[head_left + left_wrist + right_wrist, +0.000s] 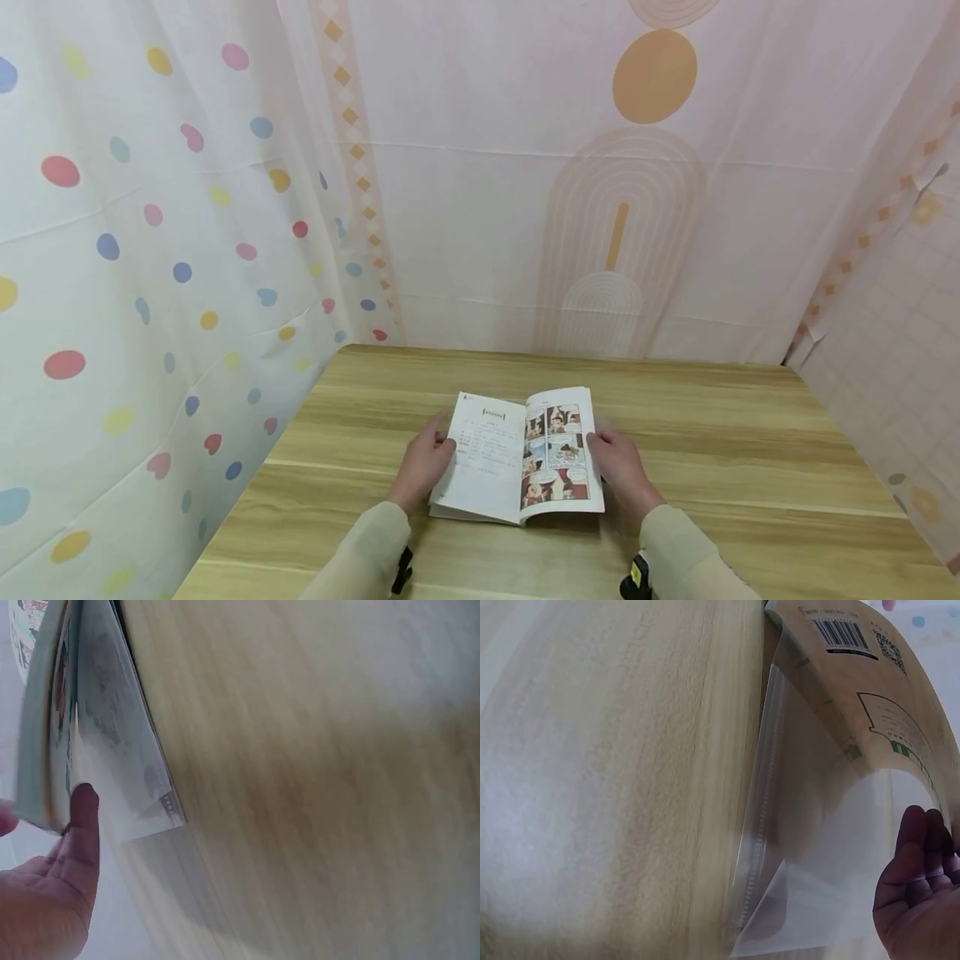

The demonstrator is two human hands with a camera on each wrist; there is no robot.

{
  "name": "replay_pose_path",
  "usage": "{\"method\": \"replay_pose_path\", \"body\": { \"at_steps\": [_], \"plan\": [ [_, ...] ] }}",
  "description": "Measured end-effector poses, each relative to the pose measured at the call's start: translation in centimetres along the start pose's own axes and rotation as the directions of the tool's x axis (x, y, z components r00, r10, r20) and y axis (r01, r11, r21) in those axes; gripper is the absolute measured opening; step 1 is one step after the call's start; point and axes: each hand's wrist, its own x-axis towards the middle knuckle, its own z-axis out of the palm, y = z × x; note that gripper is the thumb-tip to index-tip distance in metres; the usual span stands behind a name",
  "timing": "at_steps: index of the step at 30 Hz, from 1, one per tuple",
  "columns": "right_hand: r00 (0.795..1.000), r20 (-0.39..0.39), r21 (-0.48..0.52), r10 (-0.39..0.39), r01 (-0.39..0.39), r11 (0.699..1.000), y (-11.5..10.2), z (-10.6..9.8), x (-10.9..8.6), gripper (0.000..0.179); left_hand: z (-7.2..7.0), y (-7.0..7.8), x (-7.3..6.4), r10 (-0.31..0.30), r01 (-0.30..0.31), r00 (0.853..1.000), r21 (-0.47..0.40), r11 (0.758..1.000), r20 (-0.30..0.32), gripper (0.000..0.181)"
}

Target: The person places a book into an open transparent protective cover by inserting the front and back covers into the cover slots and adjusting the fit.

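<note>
An open book (487,479) is held between both hands over the wooden table. Its left page carries lines of text; its right page (557,454) shows coloured comic panels. At the left edge, my left hand (422,467) pinches the pages, thumb on top and fingers (85,825) beneath. My right hand (621,468) grips the opposite edge, its curled fingers behind the back cover (855,682), which bears a barcode and a QR code. A clear plastic cover flap (810,915) hangs away from the back cover, and another clear flap (127,750) spreads below the left side.
The wood-grain table (750,467) extends around the book on every side. Behind it hangs a pale patterned curtain (480,233), with a dotted curtain (225,358) on the left. Dark wrist devices (402,571) sit at both sleeves.
</note>
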Motion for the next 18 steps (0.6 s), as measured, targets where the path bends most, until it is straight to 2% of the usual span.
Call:
{"method": "replay_pose_path", "body": {
  "at_steps": [7, 10, 13, 18],
  "plan": [
    [0.996, -0.007, -0.001, -0.092, 0.092, 0.996, -0.44, 0.14, -0.19, 0.042, 0.17, -0.3, -0.1, -0.004, 0.004, 1.0, 0.041, 0.999, 0.004, 0.047],
    [0.995, 0.007, 0.009, -0.102, 0.102, 0.995, -0.45, 0.09, -0.25, 0.042, 0.32, -0.27, -0.09, 0.049, -0.049, 0.999, 0.052, 0.997, 0.001, 0.041],
    [0.995, 0.014, 0.008, -0.101, 0.101, 0.995, -0.39, 0.05, -0.31, 0.041, 0.38, -0.15, -0.12, 0.065, -0.065, 0.998, 0.042, 0.997, -0.001, 0.042],
    [0.995, 0.018, -0.001, -0.096, 0.096, 0.995, -0.46, 0.01, -0.42, 0.04, 0.22, 0.09, -0.26, -0.02, 0.02, 1.0, -0.024, 1.0, 0.01, 0.062]
  ]
}}
